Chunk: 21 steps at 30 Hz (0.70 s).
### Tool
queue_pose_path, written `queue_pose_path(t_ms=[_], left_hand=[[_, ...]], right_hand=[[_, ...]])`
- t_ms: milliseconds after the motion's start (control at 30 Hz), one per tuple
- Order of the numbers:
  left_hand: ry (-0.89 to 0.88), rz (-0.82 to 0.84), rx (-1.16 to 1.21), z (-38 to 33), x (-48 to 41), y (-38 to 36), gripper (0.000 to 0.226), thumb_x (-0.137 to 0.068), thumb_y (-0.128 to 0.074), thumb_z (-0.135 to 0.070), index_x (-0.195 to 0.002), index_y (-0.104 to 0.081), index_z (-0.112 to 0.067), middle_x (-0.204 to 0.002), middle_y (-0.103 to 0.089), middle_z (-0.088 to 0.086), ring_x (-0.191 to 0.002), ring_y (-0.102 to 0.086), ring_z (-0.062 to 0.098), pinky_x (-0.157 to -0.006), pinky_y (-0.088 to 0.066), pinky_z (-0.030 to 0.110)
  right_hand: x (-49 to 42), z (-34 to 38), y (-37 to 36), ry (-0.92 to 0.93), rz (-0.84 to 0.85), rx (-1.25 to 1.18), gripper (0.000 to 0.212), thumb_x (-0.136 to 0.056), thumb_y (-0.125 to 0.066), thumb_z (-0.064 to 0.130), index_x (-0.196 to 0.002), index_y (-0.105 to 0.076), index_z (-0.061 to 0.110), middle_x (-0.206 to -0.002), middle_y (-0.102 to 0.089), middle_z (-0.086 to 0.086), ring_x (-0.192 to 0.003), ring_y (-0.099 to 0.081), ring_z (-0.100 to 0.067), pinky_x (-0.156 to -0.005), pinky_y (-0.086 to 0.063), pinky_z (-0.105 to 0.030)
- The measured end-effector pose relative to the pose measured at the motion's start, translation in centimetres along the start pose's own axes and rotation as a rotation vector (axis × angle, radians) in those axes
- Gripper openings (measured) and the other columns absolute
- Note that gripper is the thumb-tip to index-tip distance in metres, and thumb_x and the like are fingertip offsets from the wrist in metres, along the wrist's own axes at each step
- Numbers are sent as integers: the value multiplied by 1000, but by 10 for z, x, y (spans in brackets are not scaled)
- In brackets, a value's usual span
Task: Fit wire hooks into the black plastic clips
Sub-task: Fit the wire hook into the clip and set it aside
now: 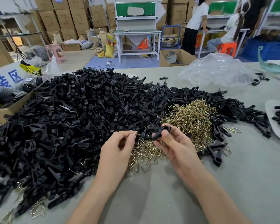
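Observation:
My right hand [171,143] grips a black plastic clip [153,131] between thumb and fingers, above the table. My left hand [118,146] pinches a brass wire hook [135,133] by its tip, right at the clip's left end. A big heap of loose black clips [68,120] spreads over the left and middle of the grey table [152,199]. A pile of brass wire hooks [189,117] lies just behind and under my hands.
A crumpled clear plastic bag [217,71] sits at the back right. A cardboard box [5,110] stands at the left edge. A white tray [278,120] with clips is at the right edge. Two people work at benches in the background.

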<state>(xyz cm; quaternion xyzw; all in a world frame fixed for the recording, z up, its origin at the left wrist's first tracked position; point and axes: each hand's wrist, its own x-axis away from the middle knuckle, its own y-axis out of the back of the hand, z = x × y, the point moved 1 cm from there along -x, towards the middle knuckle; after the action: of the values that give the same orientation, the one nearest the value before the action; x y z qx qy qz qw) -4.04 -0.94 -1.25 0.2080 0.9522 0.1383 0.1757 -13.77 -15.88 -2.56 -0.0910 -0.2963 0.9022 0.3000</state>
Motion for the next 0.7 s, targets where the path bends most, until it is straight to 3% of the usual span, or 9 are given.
queue_pose_path(t_ms=[167, 233, 500, 700], left_hand=[[386, 237, 707, -11, 5, -16, 14, -84, -68, -19, -87, -82, -16, -74, -70, 2, -67, -62, 7, -63, -53, 18], [464, 278, 850, -14, 7, -20, 18, -78, -68, -20, -87, -82, -12, -77, -71, 4, -65, -64, 7, -61, -55, 18], [626, 319, 975, -10, 8, -22, 19, -78, -71, -26, -89, -81, -15, -84, -70, -2, -66, -63, 6, -61, -51, 21], [622, 226, 998, -10, 11, -29, 23, -77, -71, -22, -93, -79, -8, -80, -69, 1, -63, -61, 6, -58, -54, 20]], right_hand=[[2, -3, -4, -20, 75, -96, 31, -86, -64, 8, -115, -59, 1, -117, -72, -16, -105, -72, -24, -82, -58, -24], [3, -4, -5, -32, 115, -105, 31, -87, -63, 7, -117, -57, 0, -121, -71, -17, -105, -72, -24, -82, -58, -23], [3, -7, -9, 1, 150, -80, 32, -85, -59, 2, -117, -55, 1, -119, -73, -13, -108, -71, -23, -84, -57, -23], [4, -12, -7, 84, 157, 91, 28, -86, -63, 12, -113, -59, 9, -122, -72, -8, -113, -69, -22, -89, -55, -24]])
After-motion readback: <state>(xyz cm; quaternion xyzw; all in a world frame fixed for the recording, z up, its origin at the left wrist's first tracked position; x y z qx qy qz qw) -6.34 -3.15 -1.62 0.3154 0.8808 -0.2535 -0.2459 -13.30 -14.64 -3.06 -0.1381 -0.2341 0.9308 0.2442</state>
